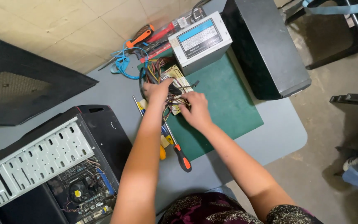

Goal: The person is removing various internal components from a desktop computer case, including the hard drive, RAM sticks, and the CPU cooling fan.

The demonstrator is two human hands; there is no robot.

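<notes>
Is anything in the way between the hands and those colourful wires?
Nothing visible. The left hand and right hand are already on the wire bundle beside the grey power supply box, on the green mat.

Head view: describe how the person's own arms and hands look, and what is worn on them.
Both arms are bare from the upper arm down. The left hand and right hand wear no gloves; no rings, watch or bracelet show. Short dark sleeves with a pale patterned print sit at the frame's bottom.
</notes>
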